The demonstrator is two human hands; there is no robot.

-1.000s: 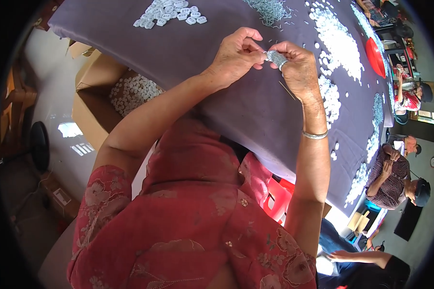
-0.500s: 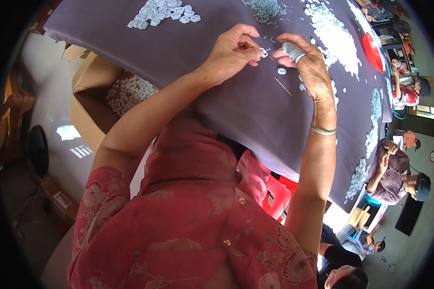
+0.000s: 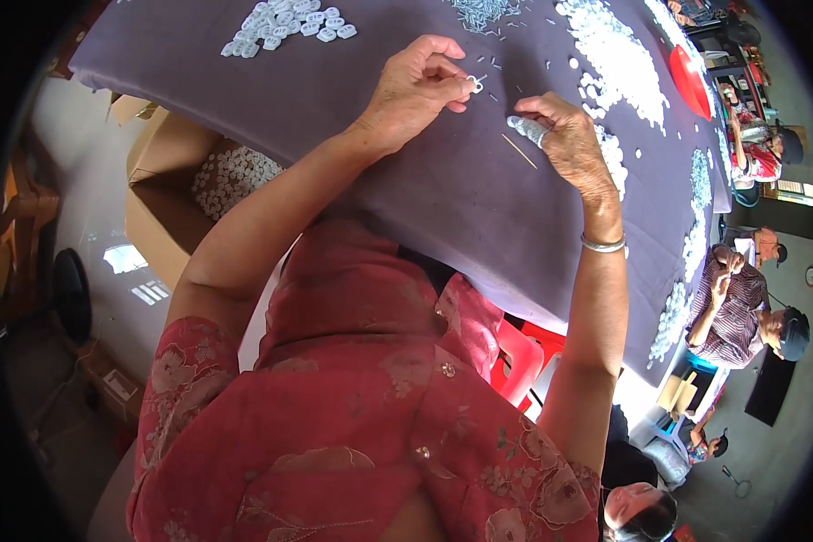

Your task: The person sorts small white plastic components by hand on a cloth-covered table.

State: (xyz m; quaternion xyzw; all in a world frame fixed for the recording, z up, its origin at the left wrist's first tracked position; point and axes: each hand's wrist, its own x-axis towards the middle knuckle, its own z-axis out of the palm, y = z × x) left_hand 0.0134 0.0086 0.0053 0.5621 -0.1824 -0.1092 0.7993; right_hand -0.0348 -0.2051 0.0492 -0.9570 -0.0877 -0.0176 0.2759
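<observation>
My left hand pinches a small white plastic ring piece between thumb and fingertips, above the table. A thin metal pin seems to stick out by it. Lower and to the right, my right hand is closed at the tabletop, and a grey-white wrapping covers one of its fingers. At that fingertip a small white plastic disc shows, partly hidden by the finger. A thin wooden stick lies on the purple-grey tablecloth just left of the right hand.
White tag pieces lie at the far left, metal pins at the far middle, a large heap of white pieces at the far right. A red tray is beyond. An open carton of white pieces stands below the left edge. Other people sit at right.
My right hand has come down and its fingers have closed in over the spot where the white disc lay. The left hand still holds its ring piece. The whole view has shifted slightly.
</observation>
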